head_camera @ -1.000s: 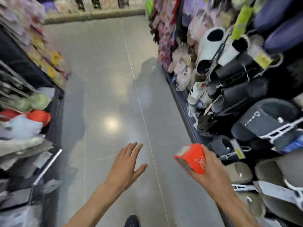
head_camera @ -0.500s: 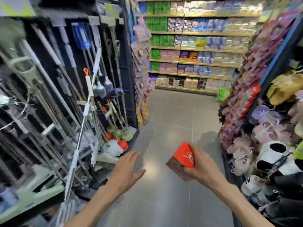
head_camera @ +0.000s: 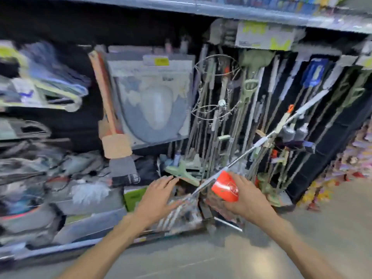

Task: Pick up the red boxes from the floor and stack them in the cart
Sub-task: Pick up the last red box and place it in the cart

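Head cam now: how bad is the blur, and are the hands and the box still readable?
Head view: heavy motion smear on the shelves, worst at left; wide-angle bending toward the edges; soft glare on the floor. Left hand open, right hand gripping the red box; outlines readable, box print is not.

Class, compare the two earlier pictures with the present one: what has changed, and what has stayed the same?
The view has swung left from the open aisle to face the rack of hanging mops and brooms. The right hand keeps its grip on the small red cardboard box; the left hand stays open and empty.
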The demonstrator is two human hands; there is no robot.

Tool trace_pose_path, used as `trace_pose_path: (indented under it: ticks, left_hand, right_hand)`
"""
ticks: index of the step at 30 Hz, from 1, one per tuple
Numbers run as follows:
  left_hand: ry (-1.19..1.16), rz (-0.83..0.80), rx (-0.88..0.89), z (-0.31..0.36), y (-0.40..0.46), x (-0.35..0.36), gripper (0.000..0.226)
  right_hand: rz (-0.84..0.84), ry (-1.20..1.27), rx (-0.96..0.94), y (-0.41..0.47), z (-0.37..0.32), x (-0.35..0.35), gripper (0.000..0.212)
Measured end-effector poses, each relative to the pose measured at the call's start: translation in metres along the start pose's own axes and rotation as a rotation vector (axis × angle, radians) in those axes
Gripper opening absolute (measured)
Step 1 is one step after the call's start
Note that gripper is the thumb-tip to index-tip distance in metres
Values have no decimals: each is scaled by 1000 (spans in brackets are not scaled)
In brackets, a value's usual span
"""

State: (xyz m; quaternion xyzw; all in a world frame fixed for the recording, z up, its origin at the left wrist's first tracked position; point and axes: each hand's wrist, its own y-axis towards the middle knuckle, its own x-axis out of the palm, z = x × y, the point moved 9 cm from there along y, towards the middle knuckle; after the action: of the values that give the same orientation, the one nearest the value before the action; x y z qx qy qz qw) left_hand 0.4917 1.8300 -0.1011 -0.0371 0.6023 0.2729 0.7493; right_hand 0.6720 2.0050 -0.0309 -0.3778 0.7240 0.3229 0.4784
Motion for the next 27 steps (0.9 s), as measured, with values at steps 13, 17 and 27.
trace_pose_path:
  ticks: [13,17,27]
  left_hand:
    - [234,249,-598,-264,-338,-225,78]
    - [332,298,-749,-326,-469,-283,77]
    - [432,337,-1137,-423,-721,-387,79]
  right_hand:
    - [-287,113,-748,24,-466,147,96]
    - [-343,143,-906,-5,-609,199,105]
    - [-493,228,-1268,-104,-916,286,107]
